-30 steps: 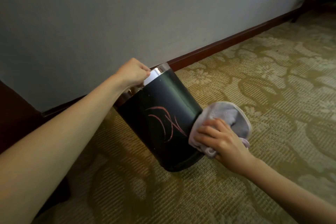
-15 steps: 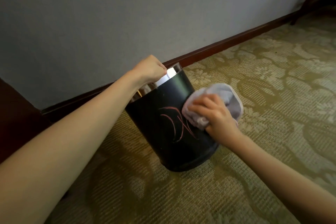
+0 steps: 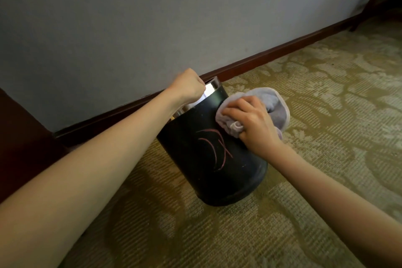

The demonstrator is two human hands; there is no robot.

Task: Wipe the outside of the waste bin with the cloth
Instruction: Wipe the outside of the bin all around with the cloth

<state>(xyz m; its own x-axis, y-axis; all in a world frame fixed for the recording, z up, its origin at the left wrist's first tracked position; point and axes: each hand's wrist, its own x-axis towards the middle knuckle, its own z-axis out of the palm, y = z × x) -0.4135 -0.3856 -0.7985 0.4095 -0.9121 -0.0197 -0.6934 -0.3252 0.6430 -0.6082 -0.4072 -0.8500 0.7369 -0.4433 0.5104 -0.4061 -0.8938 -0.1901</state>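
1. The left hand (image 3: 189, 86) is gripping the rim of the black waste bin (image 3: 208, 159), which is tilting on the carpet (image 3: 326, 104) near the skirting board (image 3: 272, 56)
2. The right hand (image 3: 252, 122) is clutching the cloth (image 3: 272, 106), pressing it against the bin's upper side

Dim, soft light; the bin's metal rim (image 3: 212, 87) glares white, arm shadows fall on the carpet (image 3: 326, 98), and the skirting board (image 3: 282, 49) bows from wide-angle distortion.

Glossy black bin (image 3: 195, 159), soft cloth (image 3: 276, 106)

we see no readable text, just a pink curved-line emblem (image 3: 214, 150) on the black waste bin (image 3: 195, 165).
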